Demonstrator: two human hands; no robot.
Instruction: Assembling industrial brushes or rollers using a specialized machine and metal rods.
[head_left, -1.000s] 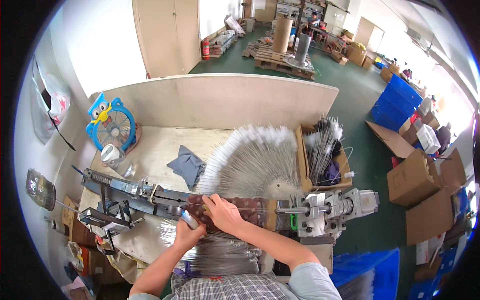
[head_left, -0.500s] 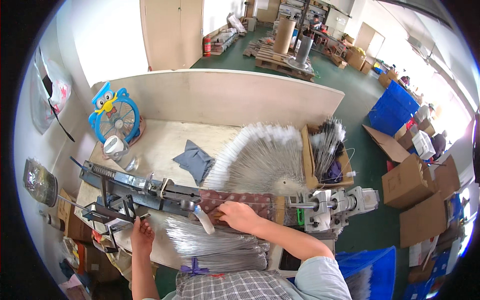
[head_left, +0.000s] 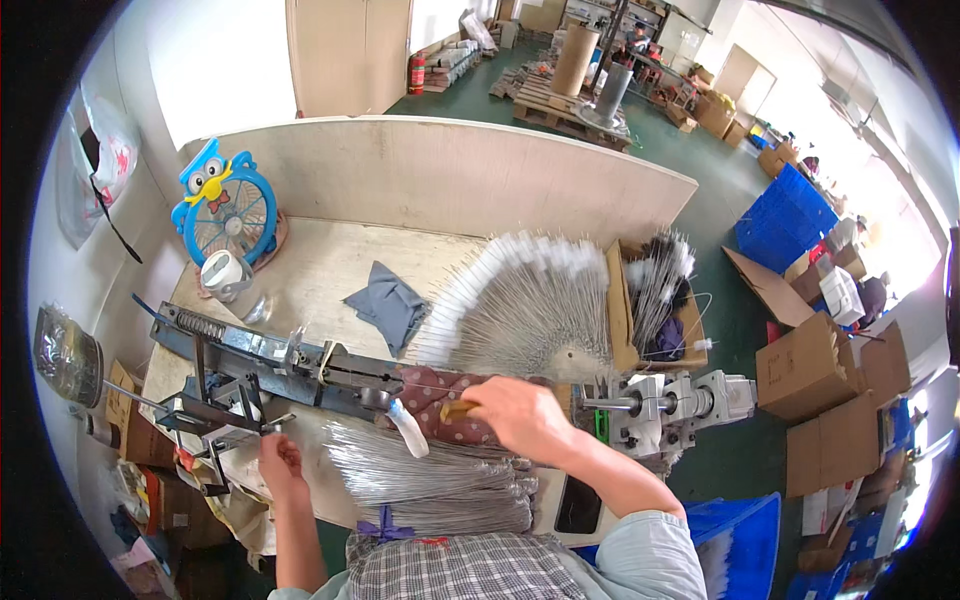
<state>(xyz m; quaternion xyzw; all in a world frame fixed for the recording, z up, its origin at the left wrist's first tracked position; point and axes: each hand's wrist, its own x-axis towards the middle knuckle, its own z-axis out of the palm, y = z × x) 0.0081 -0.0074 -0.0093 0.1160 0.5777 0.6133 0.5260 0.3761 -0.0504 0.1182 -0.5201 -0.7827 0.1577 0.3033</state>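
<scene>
Two hands are working apart: your right hand (head_left: pixel 520 418) is pinching a small wooden-handled tool (head_left: pixel 458 409) over the dotted cloth (head_left: pixel 440 400) on the machine rail (head_left: pixel 290 362), which is running L–R. Your left hand (head_left: pixel 280 462) is curling loosely by the frame at the worktop (head_left: pixel 310 280) edge, empty afaict — wire bundle (head_left: pixel 430 480) is lying between them.

Bright, even daylight with blown-out glare at upper right, strong fisheye bending, black vignetted corners, soft rim.
</scene>
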